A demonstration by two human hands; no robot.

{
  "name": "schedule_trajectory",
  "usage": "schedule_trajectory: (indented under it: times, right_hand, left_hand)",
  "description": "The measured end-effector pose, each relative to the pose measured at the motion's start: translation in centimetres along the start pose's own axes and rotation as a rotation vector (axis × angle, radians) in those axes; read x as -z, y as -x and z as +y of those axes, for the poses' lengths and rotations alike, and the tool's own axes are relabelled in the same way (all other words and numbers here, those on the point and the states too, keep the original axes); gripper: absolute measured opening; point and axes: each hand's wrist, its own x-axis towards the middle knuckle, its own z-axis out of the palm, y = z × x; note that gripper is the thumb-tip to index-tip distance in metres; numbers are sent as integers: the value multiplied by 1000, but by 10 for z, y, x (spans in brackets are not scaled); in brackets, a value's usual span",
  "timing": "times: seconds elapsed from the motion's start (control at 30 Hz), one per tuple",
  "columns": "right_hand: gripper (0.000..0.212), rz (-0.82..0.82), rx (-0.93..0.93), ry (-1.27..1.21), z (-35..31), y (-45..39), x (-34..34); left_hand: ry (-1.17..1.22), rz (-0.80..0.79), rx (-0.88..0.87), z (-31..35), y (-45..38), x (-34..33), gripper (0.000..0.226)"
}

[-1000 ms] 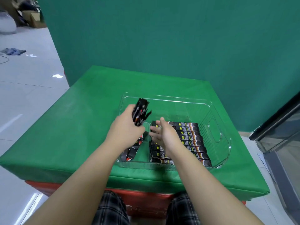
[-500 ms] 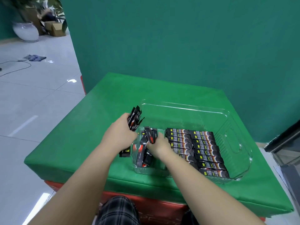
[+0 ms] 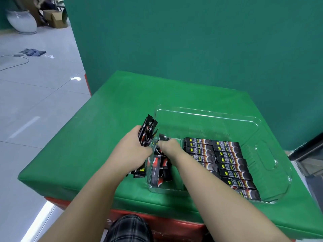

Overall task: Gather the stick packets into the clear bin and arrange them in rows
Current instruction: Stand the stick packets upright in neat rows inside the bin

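From the head camera, you are looking down at a worktop (image 3: 97, 137) covered in bright green cloth, with a clear rectangular plastic bin (image 3: 206, 116) sitting on its right half. Your left hand (image 3: 132, 151) is curled round a bunch of black stick packets with red and white print (image 3: 147, 131); their upper ends fan out above your fist, just outside the bin's left wall, and their lower ends show below your wrist. Your right hand (image 3: 168, 145) reaches over the bin's left part and pinches the end of one black packet (image 3: 163, 137); its fingertips are blurred, so exactly how they close is hard to read. Under that hand, loose black and red packets (image 3: 157, 169) lie jumbled in the bin's near-left corner. To the right, two neat rows of black stick packets with yellow marks (image 3: 227, 161) lie flat on the bin's floor, side by side and touching. Your forearms cross the worktop's near edge, above a red base (image 3: 166, 222) and checked trousers (image 3: 129, 229). Off to the left there is a pale tiled floor (image 3: 35, 95).
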Motion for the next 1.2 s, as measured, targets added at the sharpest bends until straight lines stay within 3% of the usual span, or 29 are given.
schedule_trajectory:
  times: [0.07, 0.1, 0.17, 0.2, 0.4, 0.5, 0.53, 0.6, 0.67, 0.73, 0.9, 1.2]
  right_hand:
    - [13, 0, 50, 227, 3, -7, 5]
    - [24, -1, 46, 299, -3, -2, 10]
    - [61, -30, 328, 777, 4, 1, 14]
    - [66, 20, 316, 901, 0, 4, 16]
    - [63, 31, 234, 1028, -5, 0, 12]
    - [63, 60, 228, 892, 2, 1, 18]
    - [61, 71, 204, 646, 6, 3, 14]
    - [58, 96, -35, -194, -2, 10, 17]
    - [46, 136, 30, -201, -1, 17, 25]
    - [19, 152, 73, -175, 3, 24, 35]
    - [8, 245, 248, -338, 5, 44, 55]
    - [8, 276, 301, -501, 5, 70, 76]
  left_hand:
    - [2, -2, 2, -1, 0, 0, 23]
    - [1, -2, 4, -2, 0, 0, 23]
    - [6, -3, 6, -3, 0, 0, 24]
    - [12, -4, 8, -3, 0, 0, 24]
    - [-7, 0, 8, 0, 3, 0, 25]
    - [-17, 4, 17, 1, 3, 0, 25]
    - [-19, 6, 18, 1, 4, 0, 25]
    - [-14, 8, 18, 2, 4, 0, 26]
    - [-9, 14, 15, 3, 5, 0, 28]
    - [-13, 18, 18, 5, 6, 0, 31]
    - [-77, 75, 17, 12, 9, -1, 32]
    - [-87, 299, -129, 49, 14, 4, 31]
